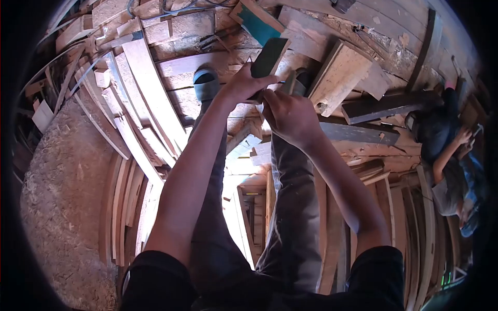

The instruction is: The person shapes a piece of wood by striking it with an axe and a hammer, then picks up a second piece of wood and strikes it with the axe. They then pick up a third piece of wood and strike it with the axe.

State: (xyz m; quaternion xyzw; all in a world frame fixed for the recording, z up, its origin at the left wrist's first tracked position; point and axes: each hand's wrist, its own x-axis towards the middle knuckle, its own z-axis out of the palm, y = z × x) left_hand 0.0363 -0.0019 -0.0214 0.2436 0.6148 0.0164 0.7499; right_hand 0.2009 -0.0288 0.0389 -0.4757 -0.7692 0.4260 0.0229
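My left hand point(244, 87) is closed round the lower end of a flat, dark board-like piece point(268, 56) with a pale edge along its right side. The piece tilts up and away from me, over the floor between my feet. Right beside it, my right hand point(291, 115) is closed, its fingers curled in against the left hand's thumb. A slim, stick-like thing point(291, 83) shows just above the right fist; I cannot tell whether that hand grips it. The lower end of the dark piece is hidden by my fingers.
Long pale planks point(150, 88) lie to the left, and a thick wood block point(342, 78) lies ahead right. A dark beam point(389, 106) lies beyond my right hand. My sandalled foot point(206, 85) rests on the boards. Another person point(441, 135) sits at the far right.
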